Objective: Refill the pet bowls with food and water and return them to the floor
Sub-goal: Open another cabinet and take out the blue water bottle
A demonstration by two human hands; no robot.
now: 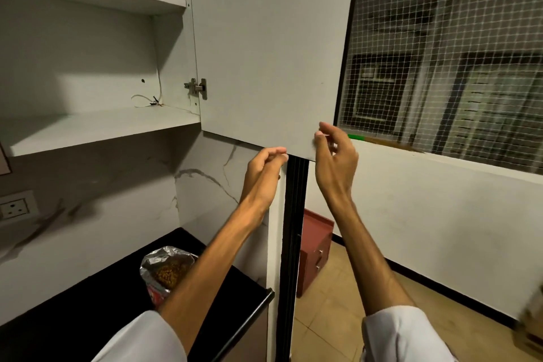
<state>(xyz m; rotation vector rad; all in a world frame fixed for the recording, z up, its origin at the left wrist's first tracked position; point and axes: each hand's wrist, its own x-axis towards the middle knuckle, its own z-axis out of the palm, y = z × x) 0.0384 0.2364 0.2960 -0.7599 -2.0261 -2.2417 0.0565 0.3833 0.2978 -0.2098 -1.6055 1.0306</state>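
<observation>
An open silver pet food bag (166, 270) with brown kibble showing stands on the black counter (88, 303). No bowl is in view. Both my arms reach up to the white cabinet door (270, 47), which is swung open. My right hand (335, 156) pinches the door's lower right corner, thumb on the front face. My left hand (266, 167) sits just under the door's bottom edge with curled fingers hooked against it.
The open cabinet shows bare white shelves (97, 126) and a loose wire at the back. A wall socket (16, 207) is at the left. A red-brown drawer unit (316, 247) stands on the tiled floor beyond a dark door frame. A netted window (455, 53) fills the right.
</observation>
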